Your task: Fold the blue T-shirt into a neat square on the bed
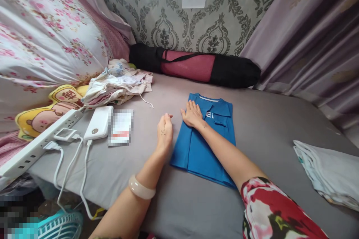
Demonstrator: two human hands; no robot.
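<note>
A blue polo shirt [209,138] lies folded into a long rectangle on the grey bed sheet [260,119], collar toward the wall. My right hand [192,114] rests flat on the shirt's upper left part, fingers stretched out. My left hand [165,131] stands on its edge on the sheet just left of the shirt, fingers straight and together, holding nothing. A pale bangle [141,188] circles my left wrist.
A pile of light clothes [117,84] lies at the back left. A white power bank [99,122], a power strip [36,143] with cables and a card [120,127] sit at the left. A rolled mat bag [196,65] lines the wall. Folded pale cloth [328,170] lies right.
</note>
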